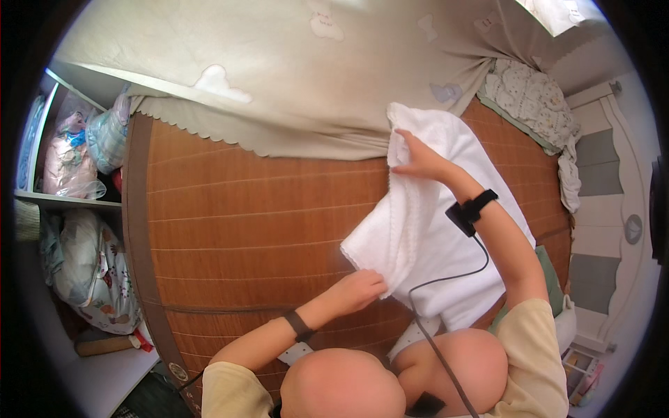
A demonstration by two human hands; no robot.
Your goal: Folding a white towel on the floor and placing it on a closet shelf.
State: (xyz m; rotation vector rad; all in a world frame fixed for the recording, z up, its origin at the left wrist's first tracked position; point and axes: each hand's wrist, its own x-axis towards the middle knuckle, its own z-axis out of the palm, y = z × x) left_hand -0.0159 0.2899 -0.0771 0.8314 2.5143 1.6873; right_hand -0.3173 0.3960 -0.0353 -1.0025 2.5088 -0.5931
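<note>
A white fleecy blanket (444, 256) with a scalloped edge lies partly folded over before me. My left hand (360, 288) has its fingers curled onto the near edge of the cloth, beside a turned-out corner. Farther away, my right hand (426, 159) rests at the blanket's far left edge, thumb and fingers spread wide over the fabric. Some of its fingers are hidden from view. Beneath the blanket is a brown slatted sleeping mat (261, 219), on which I sit with both knees bent.
A beige curtain (313, 78) drapes onto the mat's far side. Shelves at left hold bagged textiles (70, 167) and a patterned bundle (99, 277). Crumpled printed bedding (528, 104) lies by the white-and-grey headboard (598, 219). A black cable (431, 339) runs from my right wrist across my legs.
</note>
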